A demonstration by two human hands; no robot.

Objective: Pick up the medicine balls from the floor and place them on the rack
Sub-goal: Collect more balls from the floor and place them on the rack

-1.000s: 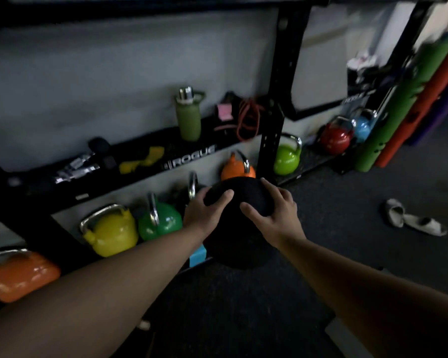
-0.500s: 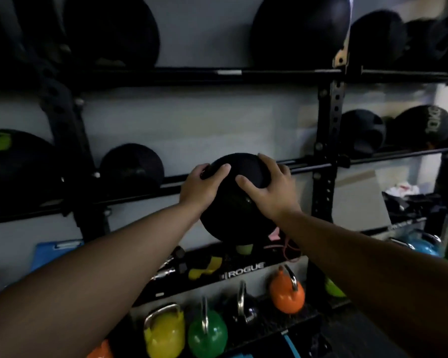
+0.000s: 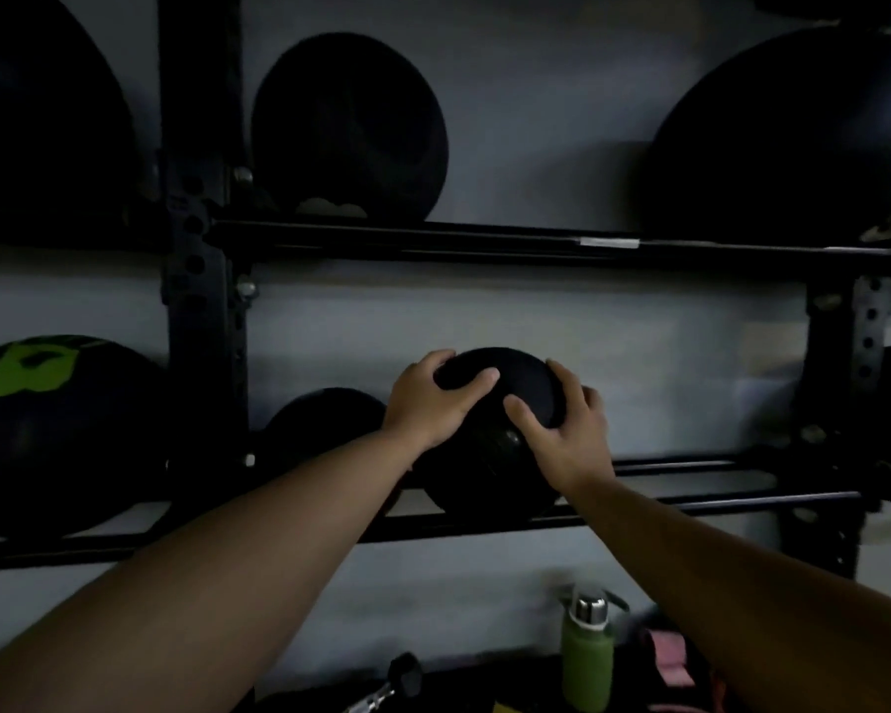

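Observation:
A black medicine ball (image 3: 489,455) sits on the two rails of the black rack's middle shelf (image 3: 716,501), with both my hands on its top. My left hand (image 3: 428,403) grips its upper left side, fingers curled over the crown. My right hand (image 3: 561,429) grips the upper right side, thumb on the front. Just to its left on the same shelf rests another small black ball (image 3: 320,429), partly hidden by my left forearm.
A large black ball with green print (image 3: 47,434) sits at the far left of the shelf. The upper shelf (image 3: 484,239) carries three big black balls. Rack uprights (image 3: 201,301) stand left and right. Below are a green bottle (image 3: 587,656) and small items.
My hands carried the ball from near the floor up to the middle shelf, where it now sits on the rails. My view rose from the kettlebells to the upper shelves.

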